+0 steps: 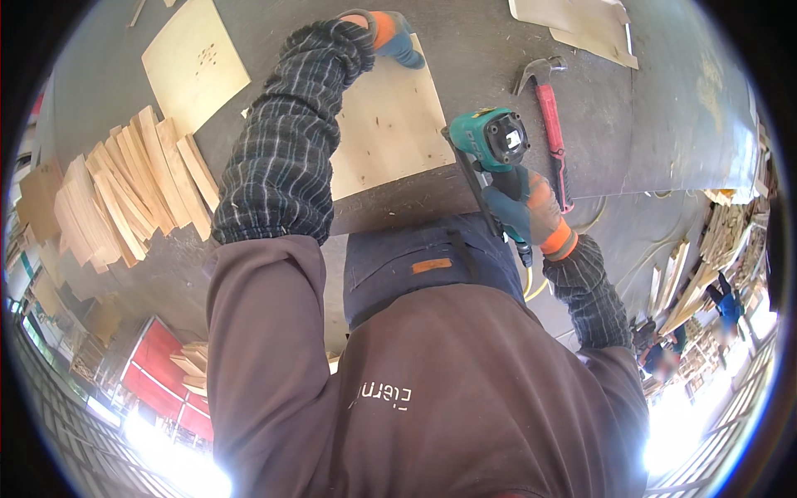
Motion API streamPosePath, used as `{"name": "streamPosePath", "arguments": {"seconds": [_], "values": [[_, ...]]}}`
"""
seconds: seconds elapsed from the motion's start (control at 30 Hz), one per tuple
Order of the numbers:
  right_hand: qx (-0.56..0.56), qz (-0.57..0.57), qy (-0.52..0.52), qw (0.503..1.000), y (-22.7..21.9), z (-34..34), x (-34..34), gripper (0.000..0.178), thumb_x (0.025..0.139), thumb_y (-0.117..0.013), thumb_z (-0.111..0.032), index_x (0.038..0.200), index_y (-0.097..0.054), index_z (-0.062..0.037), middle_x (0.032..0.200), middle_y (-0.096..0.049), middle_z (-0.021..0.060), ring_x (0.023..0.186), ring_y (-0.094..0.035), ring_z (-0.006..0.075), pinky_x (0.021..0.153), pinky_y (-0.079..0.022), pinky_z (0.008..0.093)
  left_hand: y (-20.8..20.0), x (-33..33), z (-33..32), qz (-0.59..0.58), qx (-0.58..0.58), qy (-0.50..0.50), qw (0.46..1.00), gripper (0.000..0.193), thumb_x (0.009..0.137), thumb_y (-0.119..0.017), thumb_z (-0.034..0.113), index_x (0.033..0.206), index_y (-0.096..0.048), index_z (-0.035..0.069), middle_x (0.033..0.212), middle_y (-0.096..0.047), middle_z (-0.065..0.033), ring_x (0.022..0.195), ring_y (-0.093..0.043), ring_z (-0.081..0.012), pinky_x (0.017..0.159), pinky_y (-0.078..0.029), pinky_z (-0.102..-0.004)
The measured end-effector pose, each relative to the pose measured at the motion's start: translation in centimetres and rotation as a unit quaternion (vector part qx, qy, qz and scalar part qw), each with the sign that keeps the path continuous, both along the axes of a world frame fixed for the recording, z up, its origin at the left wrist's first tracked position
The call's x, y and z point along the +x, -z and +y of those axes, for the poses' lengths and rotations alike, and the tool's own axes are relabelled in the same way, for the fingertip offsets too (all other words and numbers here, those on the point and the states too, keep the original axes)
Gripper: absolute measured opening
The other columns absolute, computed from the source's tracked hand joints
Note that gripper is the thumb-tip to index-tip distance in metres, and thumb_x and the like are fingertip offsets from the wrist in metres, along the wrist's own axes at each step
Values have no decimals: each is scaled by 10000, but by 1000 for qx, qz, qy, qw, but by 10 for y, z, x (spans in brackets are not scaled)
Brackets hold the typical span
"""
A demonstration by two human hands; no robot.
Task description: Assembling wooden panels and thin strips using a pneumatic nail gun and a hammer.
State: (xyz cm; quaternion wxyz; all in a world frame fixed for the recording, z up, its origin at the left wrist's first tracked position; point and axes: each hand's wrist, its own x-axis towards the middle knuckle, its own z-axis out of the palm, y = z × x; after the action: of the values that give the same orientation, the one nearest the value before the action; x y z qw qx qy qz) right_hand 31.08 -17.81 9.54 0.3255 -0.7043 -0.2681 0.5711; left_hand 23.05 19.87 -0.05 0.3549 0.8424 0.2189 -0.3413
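Observation:
A pale wooden board (386, 124) lies on the dark worktable in front of me, a few small dark marks on its face. At its far edge is my left hand (392, 40), in an orange and blue-grey glove, closed on the edge with the fingers partly hidden. My right hand (531, 212), gloved alike, is wrapped round the handle of a green nail gun (490, 139). The nail gun is beside the board's right edge; whether its nose touches the board is hidden. Right of it lies a claw hammer (550, 116) with a red handle.
Several wooden strips (137, 183) are piled at the left, below another pale board (195, 62). A torn cardboard-like sheet (581, 25) lies far right. A yellow hose (535, 290) hangs below the nail gun. Stacked timber (722, 241) and other people (726, 307) appear at the right.

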Motion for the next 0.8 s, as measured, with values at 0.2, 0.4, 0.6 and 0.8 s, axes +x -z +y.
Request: {"name": "streamPosePath", "arguments": {"seconds": [0.2, 0.4, 0.6, 0.8], "values": [[5, -44, -13, 999, -6, 2, -7, 385, 903, -759, -226, 1167, -688, 45, 830, -686, 54, 734, -589, 100, 650, -514, 312, 3, 0, -3, -44, 25, 2, 999, 615, 797, -894, 435, 1211, -778, -5, 1081, -793, -172, 962, -768, -356, 888, -602, -464], [-50, -13, -28, 998, -28, 17, -3, 402, 914, -747, -219, 1223, -683, 30, 869, -695, 38, 777, -593, 92, 700, -523, 308, 16, 2, -5, -45, 70, 24, 996, 622, 775, -910, 436, 1204, -780, 4, 1113, -785, -192, 983, -762, -372, 893, -600, -479], [19, -33, -6, 999, -28, 50, 9, 357, 940, -719, -191, 1247, -696, -10, 916, -700, 19, 817, -592, 80, 728, -516, 295, -5, 0, -5, 3, 8, -18, 1000, 598, 796, -901, 415, 1234, -769, 31, 1153, -776, -176, 986, -753, -356, 885, -594, -477], [34, -29, 20, 999, -20, 90, 14, 384, 936, -743, -216, 1253, -699, -4, 963, -719, 8, 832, -591, 73, 733, -512, 279, -8, -1, -2, 1, -10, -12, 1000, 512, 838, -872, 383, 1234, -775, 74, 1124, -780, -145, 970, -744, -340, 849, -591, -481]]}}
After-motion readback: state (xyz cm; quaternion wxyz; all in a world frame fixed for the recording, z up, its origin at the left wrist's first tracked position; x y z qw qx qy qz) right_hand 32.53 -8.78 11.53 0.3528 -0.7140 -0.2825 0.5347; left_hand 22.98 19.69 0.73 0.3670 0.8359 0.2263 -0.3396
